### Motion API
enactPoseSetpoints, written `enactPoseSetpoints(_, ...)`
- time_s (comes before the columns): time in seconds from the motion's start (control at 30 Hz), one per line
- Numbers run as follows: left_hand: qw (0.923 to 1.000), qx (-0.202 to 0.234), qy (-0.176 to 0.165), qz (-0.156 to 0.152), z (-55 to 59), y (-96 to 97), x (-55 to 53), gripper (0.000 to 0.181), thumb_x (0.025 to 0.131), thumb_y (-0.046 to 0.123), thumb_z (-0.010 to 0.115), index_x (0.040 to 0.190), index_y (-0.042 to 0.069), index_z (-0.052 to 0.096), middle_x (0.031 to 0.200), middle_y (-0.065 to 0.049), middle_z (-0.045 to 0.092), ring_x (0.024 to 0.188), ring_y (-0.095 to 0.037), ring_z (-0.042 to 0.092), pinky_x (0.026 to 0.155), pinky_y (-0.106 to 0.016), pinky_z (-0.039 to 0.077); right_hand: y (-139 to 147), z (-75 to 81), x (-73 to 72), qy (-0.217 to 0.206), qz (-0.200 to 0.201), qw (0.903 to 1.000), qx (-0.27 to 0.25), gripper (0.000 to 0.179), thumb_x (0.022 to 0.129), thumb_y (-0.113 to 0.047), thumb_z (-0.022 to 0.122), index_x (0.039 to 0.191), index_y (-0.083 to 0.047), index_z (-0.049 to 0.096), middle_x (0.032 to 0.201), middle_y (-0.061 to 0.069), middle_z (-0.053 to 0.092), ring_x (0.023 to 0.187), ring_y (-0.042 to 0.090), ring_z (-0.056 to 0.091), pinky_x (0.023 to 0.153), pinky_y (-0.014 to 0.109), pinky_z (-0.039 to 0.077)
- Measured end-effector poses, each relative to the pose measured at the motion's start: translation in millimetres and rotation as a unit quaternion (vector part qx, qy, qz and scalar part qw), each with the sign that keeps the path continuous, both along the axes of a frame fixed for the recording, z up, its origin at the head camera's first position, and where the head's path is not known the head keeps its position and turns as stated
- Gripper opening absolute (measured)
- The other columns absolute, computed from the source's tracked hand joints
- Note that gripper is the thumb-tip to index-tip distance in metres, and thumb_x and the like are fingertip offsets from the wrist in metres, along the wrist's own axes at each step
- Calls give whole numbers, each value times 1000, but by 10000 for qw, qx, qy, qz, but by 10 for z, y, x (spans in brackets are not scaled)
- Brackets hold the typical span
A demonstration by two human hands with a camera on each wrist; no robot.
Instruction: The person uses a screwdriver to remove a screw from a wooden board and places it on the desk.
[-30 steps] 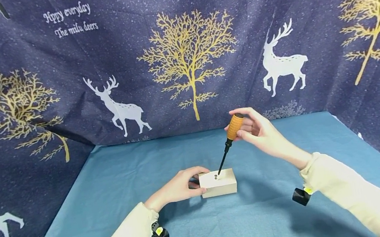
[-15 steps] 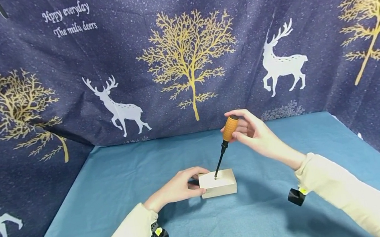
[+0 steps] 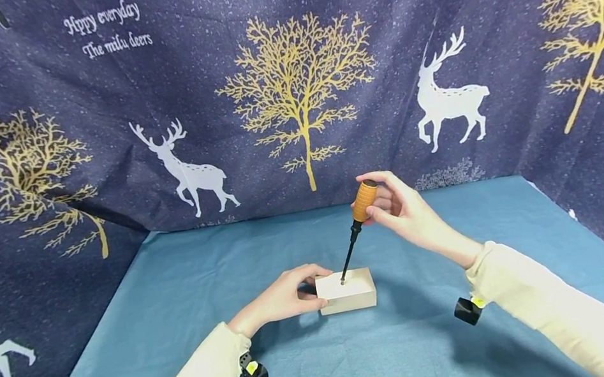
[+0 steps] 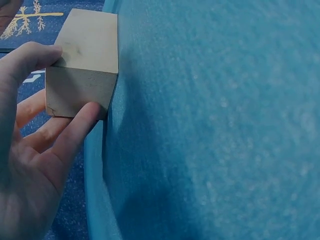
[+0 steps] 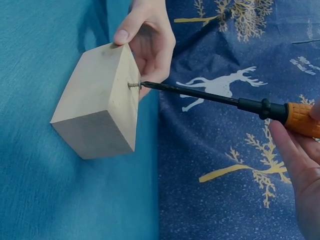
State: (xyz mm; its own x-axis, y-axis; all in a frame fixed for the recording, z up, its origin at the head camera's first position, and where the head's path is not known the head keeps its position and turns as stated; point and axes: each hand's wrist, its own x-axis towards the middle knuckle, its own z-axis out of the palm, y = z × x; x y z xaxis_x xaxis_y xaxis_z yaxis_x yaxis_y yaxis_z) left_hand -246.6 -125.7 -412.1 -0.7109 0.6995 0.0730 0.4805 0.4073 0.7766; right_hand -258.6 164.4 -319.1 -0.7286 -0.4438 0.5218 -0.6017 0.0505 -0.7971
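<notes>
My left hand (image 3: 285, 295) grips the left end of a pale wooden block (image 3: 355, 300), thumb on the near side and fingers around the end and far side. The block lies on the blue cloth. A screw (image 5: 133, 85) stands partly sunk in its top face, with some thread showing. My right hand (image 3: 406, 212) holds a screwdriver (image 3: 364, 202) by its orange handle, fingers and thumb around it. Its black shaft (image 5: 195, 93) slants down to the left, and the tip meets the screw head in the right wrist view.
Blue cloth (image 3: 196, 261) covers the table. Behind it hangs a dark blue backdrop (image 3: 265, 90) printed with deer and golden trees. Black wrist cameras (image 3: 255, 375) sit under both cream sleeves (image 3: 550, 302).
My right hand has moved slightly left with the screwdriver, and its tip has come from beside the screw onto the screw head. The left hand and block stay in place.
</notes>
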Motion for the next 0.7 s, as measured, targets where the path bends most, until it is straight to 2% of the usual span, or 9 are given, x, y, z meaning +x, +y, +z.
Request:
enactPoseSetpoints(0.2, 10000, 29, -4, -91, -32, -9, 5, 46, 89, 16, 73, 132, 18, 59, 128, -6, 61, 106, -14, 62, 83, -20, 56, -25, 7, 42, 50, -202, 9997, 114, 52, 96, 6, 56, 144, -3, 38, 115, 29, 63, 92, 8, 70, 78, 40, 60)
enactPoseSetpoints(0.33, 10000, 9, -37, -65, -39, -4, 13, 46, 89, 16, 74, 133, 20, 59, 128, -4, 61, 107, -13, 62, 83, -20, 56, -48, 30, 72, -131, -34, 9997, 181, 51, 96, 5, 55, 143, -4, 38, 122, 27, 60, 100, 7, 68, 82, 39, 60)
enactPoseSetpoints(0.53, 9999, -23, 0, -152, -31, -2, 32, 45, 88, 16, 75, 130, 20, 60, 124, -3, 61, 102, -12, 59, 82, -20, 57, -84, 88, 94, -192, 172, 9992, 292, 52, 98, -2, 57, 147, -10, 38, 134, 14, 59, 120, 6, 61, 93, 28, 55)
enactPoseSetpoints(0.7, 9997, -15, -11, -226, -44, -6, 49, 46, 88, 15, 75, 131, 19, 59, 125, -4, 61, 103, -11, 58, 82, -20, 57, -87, 129, 97, -343, 457, 9982, 168, 47, 101, -6, 53, 146, -10, 42, 132, 2, 61, 121, 11, 62, 93, 33, 56)
